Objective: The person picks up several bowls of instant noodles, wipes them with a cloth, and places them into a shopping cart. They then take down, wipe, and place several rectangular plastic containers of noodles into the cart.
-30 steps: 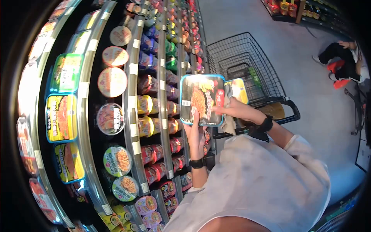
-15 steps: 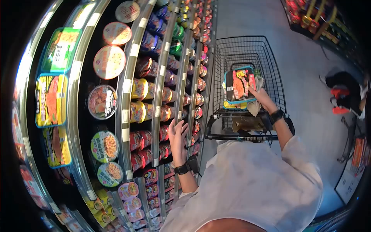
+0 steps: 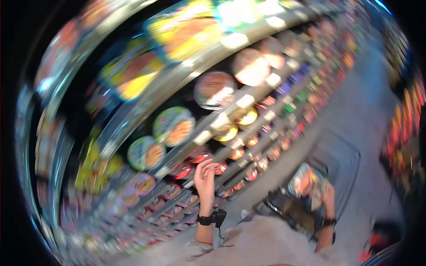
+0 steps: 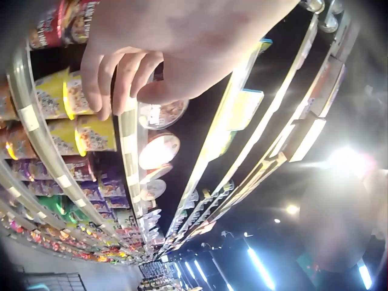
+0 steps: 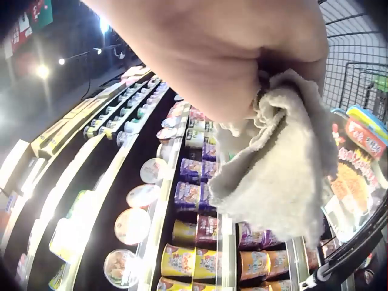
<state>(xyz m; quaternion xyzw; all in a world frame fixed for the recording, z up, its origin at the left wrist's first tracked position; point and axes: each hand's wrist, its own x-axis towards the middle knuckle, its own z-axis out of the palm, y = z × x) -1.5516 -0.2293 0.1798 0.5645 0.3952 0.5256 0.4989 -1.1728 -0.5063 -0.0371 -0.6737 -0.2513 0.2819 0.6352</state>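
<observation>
My right hand (image 3: 328,197) holds a crumpled pale grey cloth (image 5: 273,163), which hangs from its curled fingers in the right wrist view. Beside that hand, in the black wire shopping cart (image 3: 350,186), lies a black-topped instant noodle tray (image 5: 351,176) with a blue rim. The head view shows the tray blurred, just left of the cloth. My left hand (image 3: 205,179) is raised in front of the shelf, its fingers loosely bent and holding nothing. Nearest to it in the head view are red noodle cups (image 3: 182,170); the left wrist view shows yellow cups (image 4: 94,133) past its fingertips.
Long shelves (image 3: 177,75) of noodle bowls and cups run along the left side. Yellow noodle trays (image 3: 184,31) stand on an upper shelf. Grey floor (image 3: 355,115) stretches beyond the cart, with another display (image 3: 406,119) at the right.
The noodle tray went from both hands into the cart; the left hand let go first, then the right came off it, keeping the cloth. The head view has turned and blurred.
</observation>
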